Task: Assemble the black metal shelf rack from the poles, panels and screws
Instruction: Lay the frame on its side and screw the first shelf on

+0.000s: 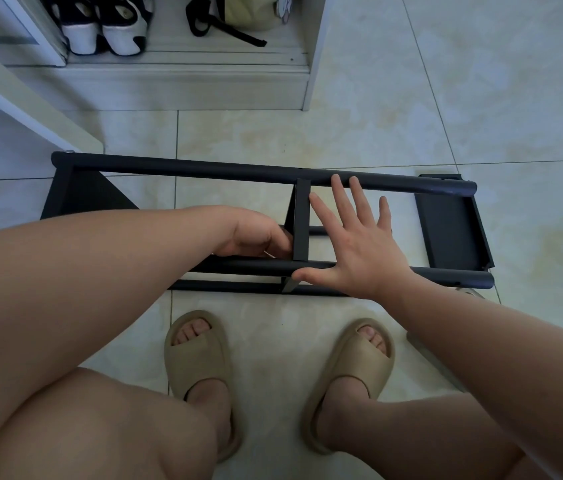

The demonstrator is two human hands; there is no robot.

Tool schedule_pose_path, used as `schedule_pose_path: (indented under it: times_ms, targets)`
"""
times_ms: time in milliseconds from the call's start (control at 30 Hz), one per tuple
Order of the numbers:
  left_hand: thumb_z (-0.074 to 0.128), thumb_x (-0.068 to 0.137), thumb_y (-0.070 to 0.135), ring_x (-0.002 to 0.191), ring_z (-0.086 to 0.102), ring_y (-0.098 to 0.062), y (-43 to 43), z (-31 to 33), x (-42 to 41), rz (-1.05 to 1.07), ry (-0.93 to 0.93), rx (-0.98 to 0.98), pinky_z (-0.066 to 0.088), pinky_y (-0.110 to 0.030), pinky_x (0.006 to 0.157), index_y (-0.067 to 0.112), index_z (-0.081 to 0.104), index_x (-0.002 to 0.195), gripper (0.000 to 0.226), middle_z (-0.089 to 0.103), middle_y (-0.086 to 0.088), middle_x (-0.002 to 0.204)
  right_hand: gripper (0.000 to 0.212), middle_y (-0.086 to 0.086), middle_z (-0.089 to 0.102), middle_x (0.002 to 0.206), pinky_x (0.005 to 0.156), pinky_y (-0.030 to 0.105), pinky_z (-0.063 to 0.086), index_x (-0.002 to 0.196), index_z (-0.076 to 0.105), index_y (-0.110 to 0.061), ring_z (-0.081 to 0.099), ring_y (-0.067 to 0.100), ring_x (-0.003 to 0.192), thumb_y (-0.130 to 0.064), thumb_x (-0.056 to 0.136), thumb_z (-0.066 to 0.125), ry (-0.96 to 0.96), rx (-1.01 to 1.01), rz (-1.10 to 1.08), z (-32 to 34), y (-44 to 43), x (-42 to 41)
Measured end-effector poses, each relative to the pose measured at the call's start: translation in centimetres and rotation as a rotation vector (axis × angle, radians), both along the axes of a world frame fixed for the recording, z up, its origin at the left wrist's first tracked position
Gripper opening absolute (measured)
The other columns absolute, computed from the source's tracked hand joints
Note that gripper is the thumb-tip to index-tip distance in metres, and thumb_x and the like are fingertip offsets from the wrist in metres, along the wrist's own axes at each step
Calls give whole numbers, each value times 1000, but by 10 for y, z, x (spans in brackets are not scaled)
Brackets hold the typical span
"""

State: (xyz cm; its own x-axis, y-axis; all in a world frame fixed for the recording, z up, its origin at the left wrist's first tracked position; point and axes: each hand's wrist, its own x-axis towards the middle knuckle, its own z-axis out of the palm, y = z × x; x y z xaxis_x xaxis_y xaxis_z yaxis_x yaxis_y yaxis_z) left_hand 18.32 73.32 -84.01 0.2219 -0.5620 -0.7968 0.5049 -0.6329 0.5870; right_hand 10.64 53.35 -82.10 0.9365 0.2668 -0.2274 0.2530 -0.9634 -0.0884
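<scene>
Black rack on pale floor tiles; left hand grips middle panel; right hand splayed flat; sneakers twelve o'clock.

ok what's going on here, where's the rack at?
A person leans over the black rack, which lies on its side on the tile floor. The left hand grips the middle panel; the right hand is spread open across the poles beside it. With end panels fitted too, the frame looks largely together.
</scene>
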Motion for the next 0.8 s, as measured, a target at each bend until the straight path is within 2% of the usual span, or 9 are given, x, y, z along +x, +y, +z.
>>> schedule_pose_path:
  times_ms: [133, 200, 267, 300, 400, 533, 667, 800]
  targets:
    - [60, 92, 8, 82, 71, -7, -2, 1, 0, 14, -69, 23, 53, -19, 75, 19, 76, 81, 22, 76, 3, 89, 122, 6, -19, 169, 119, 70, 2, 162, -4, -33, -20, 31, 154, -103, 64, 14, -2, 2, -2, 0, 0, 0]
    - [62, 91, 10, 89, 69, -13, -3, 3, -1, 5, -78, 60, 54, -27, 87, 19, 76, 84, 18, 76, 0, 91, 122, 6, -19, 169, 119, 70, 2, 162, -4, -33, -20, 31, 154, -103, 64, 14, -2, 2, -1, 0, 0, 0]
    - [62, 91, 12, 97, 64, -20, -2, 4, 0, -9, -52, 87, 47, -38, 103, 19, 78, 79, 21, 74, -3, 95, 122, 6, -19, 169, 119, 70, 2, 162, -3, -32, -21, 31, 154, -103, 64, 14, -4, 3, -1, 0, 0, 0]
    - [62, 91, 13, 98, 62, -22, -2, 4, 0, -19, -39, 94, 45, -40, 105, 21, 80, 75, 25, 73, -3, 93, 122, 5, -19, 169, 119, 70, 2, 162, -3, -33, -21, 31, 154, -103, 64, 14, -2, 5, -2, -1, 0, 0]
    - [60, 92, 12, 92, 62, -19, 0, 4, 0, -42, -7, 76, 44, -37, 100, 26, 80, 70, 34, 74, 2, 85, 122, 5, -19, 169, 119, 70, 2, 162, -3, -33, -21, 31, 154, -103, 64, 15, -3, 5, -3, 0, 0, 0]
    - [56, 94, 9, 75, 68, -7, 2, 1, 2, -56, -3, 46, 47, -28, 89, 32, 80, 70, 41, 75, 7, 80, 122, 6, -19, 169, 119, 70, 2, 162, -3, -32, -20, 31, 154, -102, 63, 15, 0, 1, -3, 1, 1, -1]
    - [55, 93, 7, 82, 69, -8, 2, 0, 1, -28, 6, 10, 47, -30, 96, 29, 81, 74, 39, 76, 5, 89, 122, 6, -20, 169, 119, 70, 1, 162, -5, -32, -21, 31, 154, -101, 63, 13, 10, -4, -4, 3, 1, 0]
    - [56, 94, 10, 88, 70, -9, 0, 0, 1, 17, 1, -10, 49, -29, 90, 20, 79, 81, 28, 76, 2, 96, 122, 6, -20, 169, 119, 70, 2, 162, -5, -32, -21, 31, 154, -101, 63, 13, 14, -11, -3, 4, 1, 1]
